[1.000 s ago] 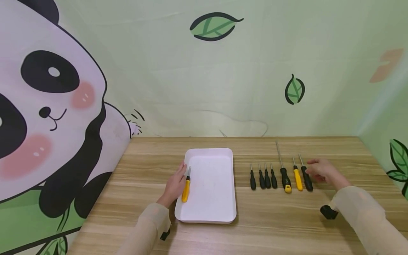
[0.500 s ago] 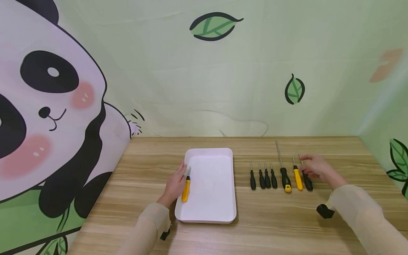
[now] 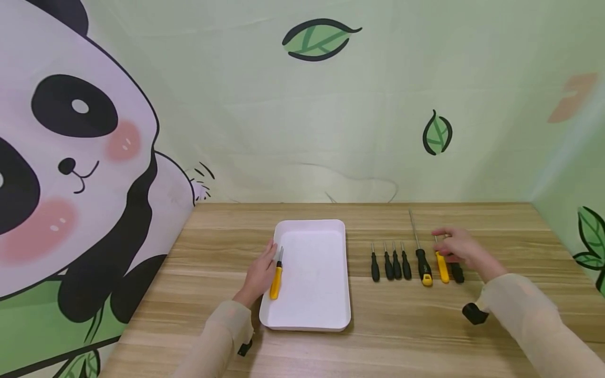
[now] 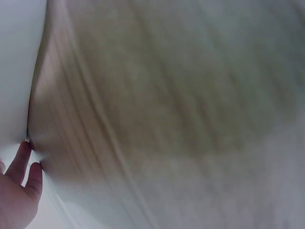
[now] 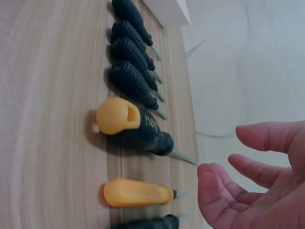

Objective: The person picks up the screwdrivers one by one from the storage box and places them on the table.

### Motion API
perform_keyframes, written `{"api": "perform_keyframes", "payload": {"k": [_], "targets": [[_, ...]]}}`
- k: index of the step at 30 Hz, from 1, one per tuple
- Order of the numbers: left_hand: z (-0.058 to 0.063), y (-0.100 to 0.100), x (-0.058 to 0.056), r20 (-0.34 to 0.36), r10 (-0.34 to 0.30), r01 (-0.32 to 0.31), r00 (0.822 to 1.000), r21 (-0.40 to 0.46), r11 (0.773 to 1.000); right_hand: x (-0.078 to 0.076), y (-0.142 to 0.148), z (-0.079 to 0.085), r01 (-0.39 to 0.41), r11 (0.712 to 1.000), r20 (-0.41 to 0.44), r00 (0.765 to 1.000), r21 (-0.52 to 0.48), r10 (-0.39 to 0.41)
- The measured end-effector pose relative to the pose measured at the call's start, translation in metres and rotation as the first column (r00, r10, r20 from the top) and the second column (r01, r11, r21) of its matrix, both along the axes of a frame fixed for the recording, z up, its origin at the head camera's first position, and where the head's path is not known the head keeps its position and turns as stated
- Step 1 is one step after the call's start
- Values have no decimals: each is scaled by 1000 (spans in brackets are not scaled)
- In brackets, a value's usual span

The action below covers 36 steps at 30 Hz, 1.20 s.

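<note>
My left hand (image 3: 258, 274) rests at the left rim of a white tray (image 3: 314, 326), its fingertips touching the tray's side in the left wrist view. Inside the tray, close to that hand, lies a yellow-handled screwdriver (image 3: 276, 282). Over on the right, my right hand (image 3: 465, 249) hovers above a second yellow screwdriver (image 3: 442, 268) and a black screwdriver (image 3: 457, 273), partly covering both. Its fingers are loosely bent with nothing between them in the right wrist view. Beside these lies a long black screwdriver (image 3: 424, 269) with a yellow handle end (image 5: 114, 117).
Several small black screwdrivers (image 3: 375, 268) lie in a row between the tray and the long screwdriver, tips toward the back. Behind the wooden table (image 3: 397, 331) hangs a printed cloth backdrop (image 3: 236, 105) with a panda and leaves.
My right hand has moved left, from beside the rightmost black screwdriver to over the yellow one. The left hand, the tray and the screwdrivers have stayed in place.
</note>
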State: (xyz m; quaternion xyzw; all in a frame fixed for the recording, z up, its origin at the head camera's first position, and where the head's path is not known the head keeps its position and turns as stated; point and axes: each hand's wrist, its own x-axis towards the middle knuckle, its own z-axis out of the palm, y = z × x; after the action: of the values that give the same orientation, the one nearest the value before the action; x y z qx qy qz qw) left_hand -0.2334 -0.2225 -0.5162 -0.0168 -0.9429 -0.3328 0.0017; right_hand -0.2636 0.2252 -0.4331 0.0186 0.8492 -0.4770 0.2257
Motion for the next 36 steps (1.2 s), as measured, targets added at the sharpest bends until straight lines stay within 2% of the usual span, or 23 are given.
{"api": "perform_keyframes", "payload": {"k": [7, 17, 25, 36], "targets": [[-1, -1, 0, 7, 3, -3, 1000, 7, 1000, 0, -6, -6, -44, 999, -36, 998, -21, 43], [2, -1, 3, -65, -26, 26, 998, 4, 1000, 3, -25, 1, -91, 991, -26, 996, -97, 89], [2, -1, 3, -43, -15, 16, 999, 11, 1000, 5, -34, 2, -127, 973, -13, 992, -190, 127], [-1, -1, 3, -63, -24, 25, 998, 15, 1000, 7, -49, 1, -122, 959, 13, 992, -254, 129]]}}
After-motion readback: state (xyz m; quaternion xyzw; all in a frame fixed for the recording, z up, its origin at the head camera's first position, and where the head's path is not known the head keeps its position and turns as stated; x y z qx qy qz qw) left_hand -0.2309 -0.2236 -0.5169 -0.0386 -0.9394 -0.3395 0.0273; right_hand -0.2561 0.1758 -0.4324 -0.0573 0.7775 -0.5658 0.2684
